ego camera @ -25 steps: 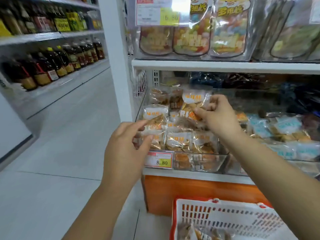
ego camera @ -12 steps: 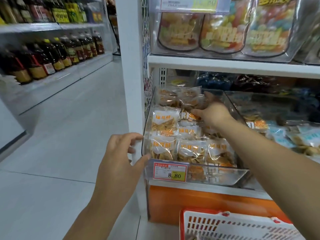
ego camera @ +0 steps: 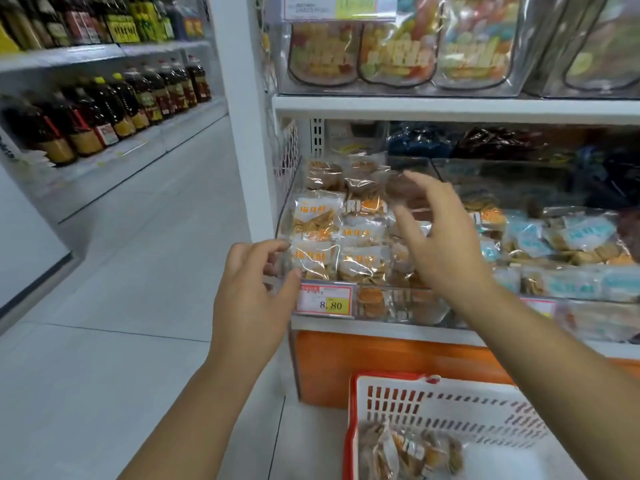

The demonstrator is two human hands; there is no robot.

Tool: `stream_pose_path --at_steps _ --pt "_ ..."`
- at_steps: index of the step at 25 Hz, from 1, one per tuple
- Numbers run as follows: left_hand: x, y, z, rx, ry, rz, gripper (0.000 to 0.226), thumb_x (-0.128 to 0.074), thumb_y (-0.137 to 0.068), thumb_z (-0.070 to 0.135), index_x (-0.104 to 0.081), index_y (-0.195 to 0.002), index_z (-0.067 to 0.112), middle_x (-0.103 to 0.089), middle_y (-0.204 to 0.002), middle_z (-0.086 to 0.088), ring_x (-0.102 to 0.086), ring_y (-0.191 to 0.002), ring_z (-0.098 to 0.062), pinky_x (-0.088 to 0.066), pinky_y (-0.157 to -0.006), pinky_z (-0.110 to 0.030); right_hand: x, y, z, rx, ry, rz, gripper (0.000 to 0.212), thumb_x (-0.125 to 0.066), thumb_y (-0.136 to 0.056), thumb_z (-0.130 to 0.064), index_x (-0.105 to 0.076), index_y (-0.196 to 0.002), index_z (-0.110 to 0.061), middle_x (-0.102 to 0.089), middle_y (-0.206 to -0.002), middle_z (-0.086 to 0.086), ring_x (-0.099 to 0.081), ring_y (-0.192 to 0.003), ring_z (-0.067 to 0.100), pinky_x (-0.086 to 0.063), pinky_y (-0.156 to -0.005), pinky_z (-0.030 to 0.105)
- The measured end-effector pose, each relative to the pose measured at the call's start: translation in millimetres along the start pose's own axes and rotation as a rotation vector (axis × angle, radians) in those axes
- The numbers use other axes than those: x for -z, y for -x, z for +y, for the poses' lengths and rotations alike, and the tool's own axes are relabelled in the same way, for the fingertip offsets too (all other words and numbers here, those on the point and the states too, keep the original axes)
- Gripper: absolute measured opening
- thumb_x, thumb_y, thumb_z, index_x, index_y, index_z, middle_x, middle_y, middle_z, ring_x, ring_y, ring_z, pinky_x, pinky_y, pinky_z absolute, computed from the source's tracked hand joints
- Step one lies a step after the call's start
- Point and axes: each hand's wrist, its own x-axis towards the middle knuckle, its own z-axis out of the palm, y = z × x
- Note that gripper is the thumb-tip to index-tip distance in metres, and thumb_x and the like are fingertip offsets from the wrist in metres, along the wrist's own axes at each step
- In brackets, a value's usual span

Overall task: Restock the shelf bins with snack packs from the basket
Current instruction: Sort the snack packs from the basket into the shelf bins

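Head view showed the left hand [ego camera: 249, 299] at the front-left corner of the clear bin [ego camera: 398, 306], fingers curled over the side wall and thumb pressed against the front, just beside the yellow-and-red price tag [ego camera: 325, 303]; its grip was clamped on that corner. The right hand [ego camera: 440, 244] hovered over the middle of the bin with fingers spread and apart, its grip holding nothing. Beneath it the snack packs [ego camera: 360, 265] (clear wrappers with white and orange labels) lay in overlapping rows that filled the bin from front to back. The bin sat on a white shelf [ego camera: 381, 332], and beside it on the right a neighbouring bin held blue-labelled packs [ego camera: 581, 237]. Below the shelf, on the floor [ego camera: 121, 306], stood the red-rimmed white basket [ego camera: 450, 403] with a few more packs [ego camera: 408, 452] bunched in its near-left corner. Across the aisle, dark bottles [ego camera: 104, 116] lined another shelf.
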Motion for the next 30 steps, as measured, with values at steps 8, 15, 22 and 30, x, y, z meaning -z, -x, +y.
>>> stream_pose_path --at_steps 8,15,22,30 --pt "-108.3 147.4 24.0 -0.125 -0.122 -0.799 0.029 -0.059 -0.095 0.031 -0.056 -0.124 0.032 -0.042 -0.117 0.018 -0.048 -0.105 0.000 -0.041 -0.078 -0.004 23.7 235.8 128.5 -0.499 0.125 -0.281 0.028 -0.047 -0.100 -0.014 -0.057 -0.126 -0.016 -0.062 -0.113 -0.002 -0.060 -0.092 0.015 -0.041 -0.071 0.011" --pt "-181.5 253.3 -22.8 0.321 -0.194 -1.184 0.032 -0.060 -0.094 0.029 -0.059 -0.125 0.023 -0.053 -0.127 0.001 -0.055 -0.104 -0.011 -0.048 -0.091 -0.026 1.8 333.3 205.4 -1.154 0.054 -1.066 0.053 -0.055 -0.096 -0.018 -0.037 -0.146 -0.016 -0.050 -0.135 0.013 -0.054 -0.098 0.021 -0.045 -0.077 0.024" --pt "-194.2 266.3 -56.8 0.508 -0.222 -1.173 0.033 -0.054 -0.093 0.012 -0.061 -0.123 0.024 -0.059 -0.127 0.002 -0.057 -0.112 -0.015 -0.049 -0.093 -0.030 -45.0 351.4 212.9 -0.793 0.297 -1.268 0.058 -0.053 -0.089 -0.040 -0.038 -0.144 -0.027 -0.037 -0.142 0.010 -0.033 -0.131 0.032 -0.036 -0.108 0.040" --pt "-188.8 256.5 -51.1 0.618 -0.139 -1.109 0.040 -0.057 -0.097 0.020 -0.050 -0.136 0.021 -0.057 -0.129 0.001 -0.054 -0.111 -0.013 -0.042 -0.078 -0.016 -31.4 346.2 207.1 -1.157 -0.165 -1.050 0.040 -0.074 -0.083 -0.026 -0.062 -0.116 -0.008 -0.064 -0.102 0.007 -0.061 -0.078 0.016 -0.052 -0.065 0.023"
